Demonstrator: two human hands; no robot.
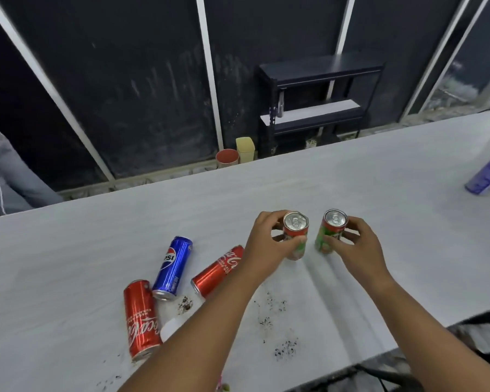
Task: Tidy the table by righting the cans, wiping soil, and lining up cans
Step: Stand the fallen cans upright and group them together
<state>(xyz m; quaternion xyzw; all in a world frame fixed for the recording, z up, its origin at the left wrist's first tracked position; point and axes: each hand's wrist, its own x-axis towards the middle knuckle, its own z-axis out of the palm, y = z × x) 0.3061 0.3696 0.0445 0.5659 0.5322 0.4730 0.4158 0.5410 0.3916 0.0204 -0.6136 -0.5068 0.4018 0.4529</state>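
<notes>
Two short green-and-red cans stand upright side by side at the middle of the white table (96,250). My left hand (266,244) grips the left can (295,233); my right hand (354,244) grips the right can (332,230). To the left, a blue Pepsi can (172,268) and two red Coca-Cola cans lie on their sides: one (217,271) partly behind my left forearm, one (140,318) nearer the front edge. Dark soil specks (269,321) are scattered in front of the cans, with another patch (185,305) by the Pepsi can.
A blue can (487,176) lies at the far right of the table. A white object (171,329) shows beside my left forearm. Beyond the table stand a dark shelf unit (317,100), a red pot (227,157) and a yellow container (245,148). A person's leg (9,176) is at far left.
</notes>
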